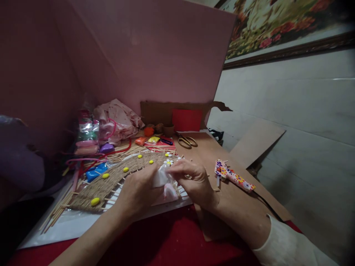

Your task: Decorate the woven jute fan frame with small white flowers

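My left hand (140, 190) is closed around a clear plastic packet of white modelling clay (159, 178). The curled fingers of my right hand (195, 181) pinch at the packet's upper right edge; their tips are partly hidden. Just behind and beneath both hands lies a curved band of woven twine (116, 183) on thin wooden sticks. Yellow clay dots (105, 176) sit along it, and small white petals surround yellow centres in a clay flower (168, 162) near its right end.
Gold-handled scissors (187, 141) and a flower-patterned glue gun (234, 176) with a black cord lie on brown board (205, 147). Behind the band are a blue clay packet (95, 171), a yellow packet (153, 140), loose sticks, and a pile of bagged clay (87, 138). A pink panel (155, 55) stands behind.
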The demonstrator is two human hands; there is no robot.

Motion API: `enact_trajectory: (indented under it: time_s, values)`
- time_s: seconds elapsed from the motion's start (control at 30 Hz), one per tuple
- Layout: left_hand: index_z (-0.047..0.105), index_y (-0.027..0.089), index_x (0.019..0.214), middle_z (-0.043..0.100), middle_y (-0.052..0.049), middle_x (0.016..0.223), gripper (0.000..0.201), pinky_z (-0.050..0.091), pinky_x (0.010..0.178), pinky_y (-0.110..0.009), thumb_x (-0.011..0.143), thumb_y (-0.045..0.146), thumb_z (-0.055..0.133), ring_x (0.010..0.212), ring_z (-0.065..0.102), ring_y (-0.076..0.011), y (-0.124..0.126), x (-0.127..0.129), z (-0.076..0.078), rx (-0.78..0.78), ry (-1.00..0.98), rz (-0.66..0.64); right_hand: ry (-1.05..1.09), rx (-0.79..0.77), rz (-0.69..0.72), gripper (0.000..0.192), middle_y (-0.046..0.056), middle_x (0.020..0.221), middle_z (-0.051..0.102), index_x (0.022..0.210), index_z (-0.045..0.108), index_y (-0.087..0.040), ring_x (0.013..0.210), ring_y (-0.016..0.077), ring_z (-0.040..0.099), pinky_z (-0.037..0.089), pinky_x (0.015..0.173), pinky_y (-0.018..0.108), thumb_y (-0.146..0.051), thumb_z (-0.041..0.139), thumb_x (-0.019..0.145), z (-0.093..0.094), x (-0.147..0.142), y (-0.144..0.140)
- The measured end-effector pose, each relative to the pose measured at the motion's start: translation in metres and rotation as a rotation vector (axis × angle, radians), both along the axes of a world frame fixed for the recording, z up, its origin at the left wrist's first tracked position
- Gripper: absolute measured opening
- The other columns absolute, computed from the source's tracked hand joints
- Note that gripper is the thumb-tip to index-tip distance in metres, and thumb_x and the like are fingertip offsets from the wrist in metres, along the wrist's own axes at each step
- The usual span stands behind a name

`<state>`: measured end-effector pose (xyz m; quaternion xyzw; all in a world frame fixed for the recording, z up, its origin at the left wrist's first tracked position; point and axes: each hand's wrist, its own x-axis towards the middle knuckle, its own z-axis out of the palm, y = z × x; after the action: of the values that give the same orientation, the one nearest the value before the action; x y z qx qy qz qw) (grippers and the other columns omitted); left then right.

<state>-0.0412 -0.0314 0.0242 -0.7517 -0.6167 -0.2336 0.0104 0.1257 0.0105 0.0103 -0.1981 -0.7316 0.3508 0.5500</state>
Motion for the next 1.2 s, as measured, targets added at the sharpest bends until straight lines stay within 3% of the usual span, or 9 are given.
enact_trajectory:
  time_s: [0.27,0.53,0.8,1.0,1.2]
  values:
    - [0.052,0.021,0.077,0.058,0.0,0.061,0.008,0.03,0.05,-0.025,0.072,0.026,0.055,0.051,0.047,-0.0138,-0.002,0.001,-0.001,-0.001,-0.057,-0.054,-0.084,0.04,-0.084,0.033,0.003,0.077,0.064,0.092,0.073,-0.024,0.07,0.0138,0.058,0.048,0.06,0.029,-0.006,0.054,0.074,0.0,0.001,-0.003]
    - [0.054,0.02,0.084,0.059,0.001,0.066,0.015,0.033,0.05,-0.023,0.069,0.021,0.056,0.054,0.048,-0.013,0.0,-0.003,-0.002,0.044,-0.108,-0.172,-0.099,-0.114,0.051,0.042,0.003,0.086,0.062,0.097,0.072,-0.027,0.075,0.0131,0.056,0.049,0.053,0.023,-0.004,0.048,0.071,-0.002,0.0,-0.001]
    - [0.054,0.019,0.075,0.058,0.003,0.062,0.013,0.03,0.048,-0.022,0.064,0.014,0.058,0.052,0.046,-0.0107,0.002,-0.004,-0.005,0.096,-0.158,-0.235,-0.111,-0.131,0.139,0.035,0.001,0.08,0.058,0.087,0.07,-0.024,0.074,0.0129,0.057,0.051,0.055,0.023,-0.005,0.046,0.07,-0.002,0.0,0.003]
    - [0.054,0.017,0.065,0.05,0.006,0.054,0.01,0.029,0.045,-0.019,0.063,0.015,0.064,0.049,0.04,-0.0077,-0.002,-0.001,0.002,-0.084,-0.369,-0.271,-0.122,-0.14,0.213,0.029,0.0,0.077,0.056,0.078,0.067,-0.022,0.067,0.0106,0.055,0.051,0.052,0.021,-0.004,0.046,0.069,-0.001,0.002,0.003]
    - [0.063,0.017,0.078,0.059,0.003,0.063,0.02,0.037,0.048,-0.019,0.06,0.017,0.072,0.056,0.05,-0.0108,-0.001,-0.006,0.012,-0.386,-0.785,-0.243,-0.063,-0.212,0.172,0.017,0.0,0.076,0.056,0.079,0.064,-0.019,0.063,0.0091,0.055,0.052,0.052,0.02,-0.009,0.054,0.07,-0.001,0.0,-0.002]
